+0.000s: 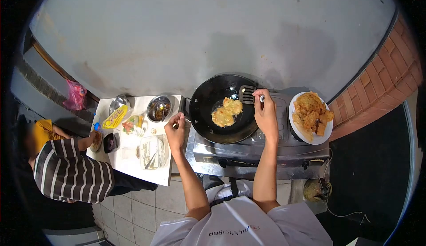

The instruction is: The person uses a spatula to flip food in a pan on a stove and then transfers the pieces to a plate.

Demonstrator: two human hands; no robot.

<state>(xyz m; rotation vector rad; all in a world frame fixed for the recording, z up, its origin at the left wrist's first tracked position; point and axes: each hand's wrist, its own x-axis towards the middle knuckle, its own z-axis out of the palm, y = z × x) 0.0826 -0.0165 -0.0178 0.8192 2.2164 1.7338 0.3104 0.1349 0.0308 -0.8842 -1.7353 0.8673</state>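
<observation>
My right hand [266,115] is closed round the handle of a slotted spatula [247,94], whose blade is over the right side of a black wok [208,133]. Two golden fritters [227,112] lie side by side in the oil, left of the blade. My left hand [175,131] has its fingers curled together, with the fingertips right at the wok's left handle [187,109]; I cannot tell what is between them. The wok sits on a steel gas stove [262,156].
Right of the wok, a white plate [327,135] holds a heap of fried food. On the left, a white table [128,166] carries a metal bowl [159,108], a clear container [152,153] and a yellow packet [115,116]. A person in a striped shirt [73,170] stands beside it.
</observation>
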